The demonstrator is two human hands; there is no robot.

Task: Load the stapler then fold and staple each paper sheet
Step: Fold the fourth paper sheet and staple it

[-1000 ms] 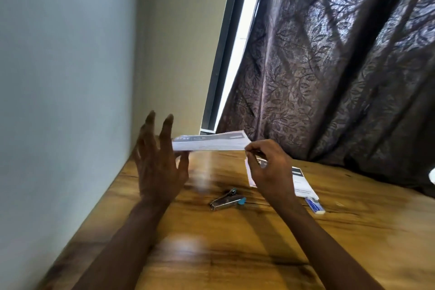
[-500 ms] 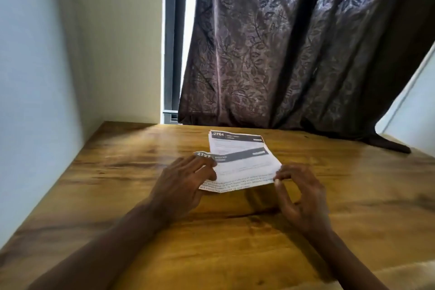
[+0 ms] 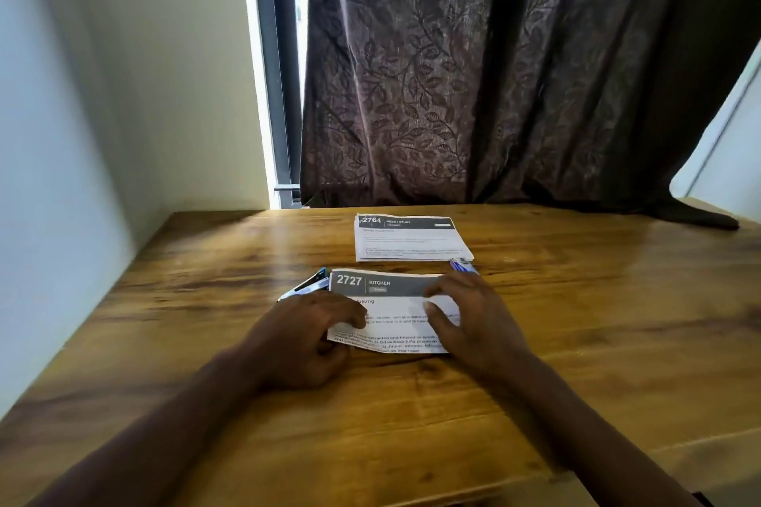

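Folded sheet [image 3: 391, 292] lies pressed under loose-fingered left hand [image 3: 304, 338] and right hand [image 3: 473, 321], stapler [image 3: 306, 285] by its left edge, stack [image 3: 407, 239] behind.

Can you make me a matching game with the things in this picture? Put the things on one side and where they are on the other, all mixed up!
Things:
1. sheet marked 2727
2. stack marked 2764
3. stapler
4. curtain

Places:
A. hanging behind the table
B. pressed under the left hand and right hand
C. lying farther back, touched by no hand
D. peeking out at the folded sheet's left edge

Pairs: 1-B, 2-C, 3-D, 4-A.
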